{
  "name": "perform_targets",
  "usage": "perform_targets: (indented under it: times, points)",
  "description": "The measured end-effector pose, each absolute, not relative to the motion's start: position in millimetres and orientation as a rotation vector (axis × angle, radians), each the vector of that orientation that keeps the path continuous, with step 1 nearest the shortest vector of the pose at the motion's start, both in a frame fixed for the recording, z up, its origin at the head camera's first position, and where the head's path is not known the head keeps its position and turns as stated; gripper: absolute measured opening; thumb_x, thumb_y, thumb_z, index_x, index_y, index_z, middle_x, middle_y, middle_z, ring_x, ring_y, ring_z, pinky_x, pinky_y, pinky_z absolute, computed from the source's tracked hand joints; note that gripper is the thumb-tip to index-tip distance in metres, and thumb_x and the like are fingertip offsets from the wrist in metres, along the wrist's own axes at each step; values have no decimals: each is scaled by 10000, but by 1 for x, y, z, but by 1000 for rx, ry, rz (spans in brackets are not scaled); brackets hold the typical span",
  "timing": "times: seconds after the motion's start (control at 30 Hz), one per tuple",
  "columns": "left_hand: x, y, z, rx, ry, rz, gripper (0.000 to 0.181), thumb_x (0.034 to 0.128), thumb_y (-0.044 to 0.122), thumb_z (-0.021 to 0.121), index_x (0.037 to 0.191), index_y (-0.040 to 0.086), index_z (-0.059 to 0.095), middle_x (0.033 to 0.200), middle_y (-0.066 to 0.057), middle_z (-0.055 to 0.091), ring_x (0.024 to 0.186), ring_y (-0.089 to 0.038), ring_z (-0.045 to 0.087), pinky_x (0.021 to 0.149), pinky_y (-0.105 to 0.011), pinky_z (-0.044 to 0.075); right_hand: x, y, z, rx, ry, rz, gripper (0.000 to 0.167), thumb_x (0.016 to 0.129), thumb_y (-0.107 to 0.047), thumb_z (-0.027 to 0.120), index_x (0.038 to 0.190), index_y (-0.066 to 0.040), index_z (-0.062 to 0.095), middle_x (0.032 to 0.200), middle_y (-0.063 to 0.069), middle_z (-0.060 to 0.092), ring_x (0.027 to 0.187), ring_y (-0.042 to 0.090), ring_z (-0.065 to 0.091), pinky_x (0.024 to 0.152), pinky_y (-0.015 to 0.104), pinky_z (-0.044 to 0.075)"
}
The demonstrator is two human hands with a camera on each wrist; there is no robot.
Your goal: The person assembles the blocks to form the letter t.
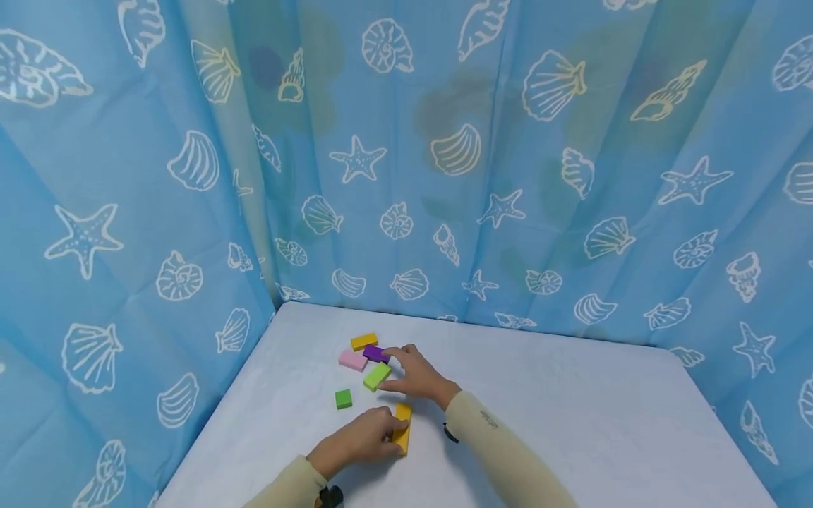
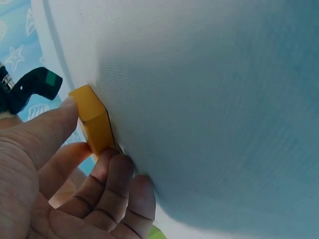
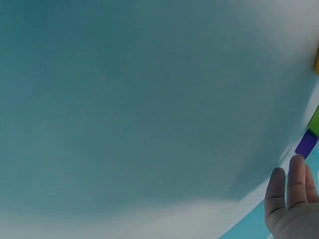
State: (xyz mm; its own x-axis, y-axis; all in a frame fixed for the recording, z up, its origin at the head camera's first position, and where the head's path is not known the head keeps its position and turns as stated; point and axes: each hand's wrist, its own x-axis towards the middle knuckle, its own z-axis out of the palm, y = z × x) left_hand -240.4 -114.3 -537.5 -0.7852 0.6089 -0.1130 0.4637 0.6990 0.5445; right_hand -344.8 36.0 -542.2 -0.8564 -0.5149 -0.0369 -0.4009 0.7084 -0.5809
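Note:
My left hand (image 1: 365,436) pinches a long yellow block (image 1: 403,412) on the white table. In the left wrist view, thumb and fingers lie on either side of that yellow block (image 2: 98,124). Farther forward, my right hand (image 1: 420,375) spreads its thumb and index finger around the near right side of a light green block (image 1: 377,376); whether they touch it I cannot tell. A purple block (image 1: 376,354) lies just past its index fingertip. In the right wrist view, this hand's fingers (image 3: 297,186) are extended, close to the purple block (image 3: 306,144).
A pink block (image 1: 352,360) lies left of the purple one, with another yellow block (image 1: 364,342) behind them. A small green block (image 1: 344,399) sits apart at the left. Blue shell-patterned curtains (image 1: 406,176) stand along the table's back and sides.

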Motion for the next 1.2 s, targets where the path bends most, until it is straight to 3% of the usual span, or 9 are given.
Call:
perform_targets:
  times: [0.17, 0.33, 0.43, 0.7, 0.9, 1.2]
  points:
    - [-244, -116, -541, 865, 2630, 727, 444, 877, 280, 754, 1269, 86, 675, 686, 72, 543, 632, -13, 407, 610, -161, 353, -345, 26, -539, -724, 2655, -886, 696, 815, -471, 778, 1427, -279, 508, 1298, 119, 480, 1073, 215, 538, 1000, 442, 510]
    - [-246, -114, -545, 843, 2609, 767, 450, 873, 282, 757, 1276, 100, 672, 670, 110, 532, 622, -8, 423, 602, -157, 367, -344, 21, -539, -704, 2633, -791, 681, 812, -462, 781, 1426, -321, 524, 1314, 124, 470, 1137, 228, 532, 1032, 467, 485]
    - [-245, -112, -545, 831, 2603, 776, 449, 872, 278, 759, 1274, 98, 672, 663, 115, 528, 621, -10, 427, 606, -156, 372, -345, 19, -544, -689, 2674, -692, 604, 809, -452, 785, 1366, -337, 583, 1307, 112, 472, 1137, 217, 536, 1027, 436, 494]
    - [-245, -115, -540, 813, 2629, 707, 451, 865, 303, 764, 1262, 107, 683, 719, 120, 554, 669, -22, 439, 644, -166, 392, -349, 21, -545, -719, 2737, -619, 339, 831, -326, 795, 1142, -234, 697, 1150, 51, 538, 1022, 169, 543, 1012, 383, 505]
    - [-247, -116, -535, 788, 2632, 687, 472, 856, 301, 773, 1271, 100, 672, 718, 107, 555, 676, -37, 441, 644, -177, 396, -352, 45, -543, -696, 2772, -644, 296, 813, -295, 817, 1064, -186, 705, 1052, 25, 572, 937, 153, 539, 968, 369, 523]
    - [-250, -102, -541, 802, 2640, 655, 478, 865, 330, 761, 1288, 131, 662, 729, 76, 531, 688, -38, 436, 640, -183, 386, -354, 111, -546, -579, 2808, -652, 327, 812, -296, 817, 1072, -139, 696, 1014, 23, 611, 895, 151, 540, 909, 371, 517]
